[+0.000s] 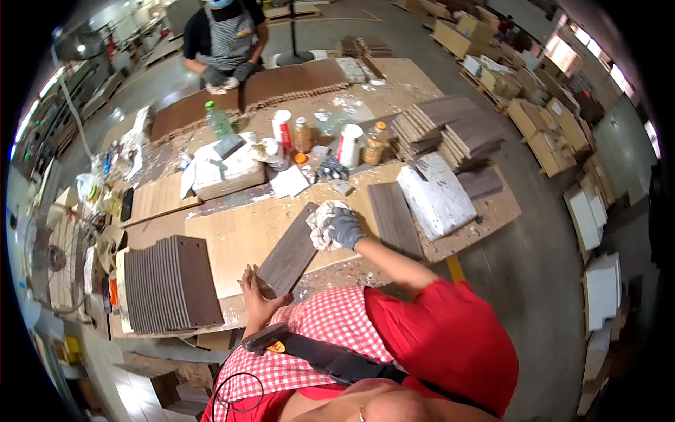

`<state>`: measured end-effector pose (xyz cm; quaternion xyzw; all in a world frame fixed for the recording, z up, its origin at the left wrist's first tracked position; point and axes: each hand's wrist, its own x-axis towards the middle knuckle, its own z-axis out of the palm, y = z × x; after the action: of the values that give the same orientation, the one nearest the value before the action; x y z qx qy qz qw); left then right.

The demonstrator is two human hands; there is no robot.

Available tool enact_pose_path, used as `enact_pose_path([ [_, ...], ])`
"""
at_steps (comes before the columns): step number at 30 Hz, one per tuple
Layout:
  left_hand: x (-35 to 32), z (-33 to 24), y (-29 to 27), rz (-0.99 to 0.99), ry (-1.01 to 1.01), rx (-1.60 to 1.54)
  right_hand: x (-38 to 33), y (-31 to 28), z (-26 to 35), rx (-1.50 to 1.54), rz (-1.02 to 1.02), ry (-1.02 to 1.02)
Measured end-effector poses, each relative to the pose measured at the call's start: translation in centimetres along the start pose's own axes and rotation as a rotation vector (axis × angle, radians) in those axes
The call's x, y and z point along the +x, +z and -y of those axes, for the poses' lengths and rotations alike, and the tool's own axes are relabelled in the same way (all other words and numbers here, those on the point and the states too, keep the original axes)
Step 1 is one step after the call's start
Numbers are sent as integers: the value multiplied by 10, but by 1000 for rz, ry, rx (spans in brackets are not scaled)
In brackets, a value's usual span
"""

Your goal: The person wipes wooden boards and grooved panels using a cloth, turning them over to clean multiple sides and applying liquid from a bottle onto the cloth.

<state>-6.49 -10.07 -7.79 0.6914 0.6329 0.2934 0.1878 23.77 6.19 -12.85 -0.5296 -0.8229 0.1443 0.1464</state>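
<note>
A dark grey-brown wood-grain panel (288,253) lies slanted on the table in front of me. My left hand (260,298), bare, braces its near end, with the fingers along the left corner and the thumb at the near edge. A grey work glove covers my right hand (345,228), which is closed over a crumpled white rag (323,224) pressed on the far part of the panel. Right of that hand lies another dark panel (395,219). A row of similar panels stands on edge as a stack (165,285) at the left.
A white-wrapped block (436,195) sits at the right, before stacked dark panels (471,130). Bottles, cans and a paper-covered block (228,176) line the table's middle. Across the table, a gloved co-worker (226,42) handles brown panels (295,86). Cartons (548,133) stand along the right.
</note>
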Motion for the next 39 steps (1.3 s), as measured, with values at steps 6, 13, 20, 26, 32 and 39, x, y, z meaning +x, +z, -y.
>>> enact_pose_path([
  [6,14,-14,-5,-95,-19,-270,11,-7,30,-139,109,-49],
  [13,18,18,13,-93,-526,-1250,-19,-35,156,216,355,-423],
  [20,33,-12,-17,108,-876,-1250,-27,0,138,662,357,-564],
  [26,33,-16,-17,90,-555,-1261,-4,-20,128,1076,192,-611],
  [32,45,-44,-37,68,-248,-715,14,-62,177,458,-200,-503],
  [39,51,-76,-59,118,-283,-843,35,-18,110,662,-373,-88],
])
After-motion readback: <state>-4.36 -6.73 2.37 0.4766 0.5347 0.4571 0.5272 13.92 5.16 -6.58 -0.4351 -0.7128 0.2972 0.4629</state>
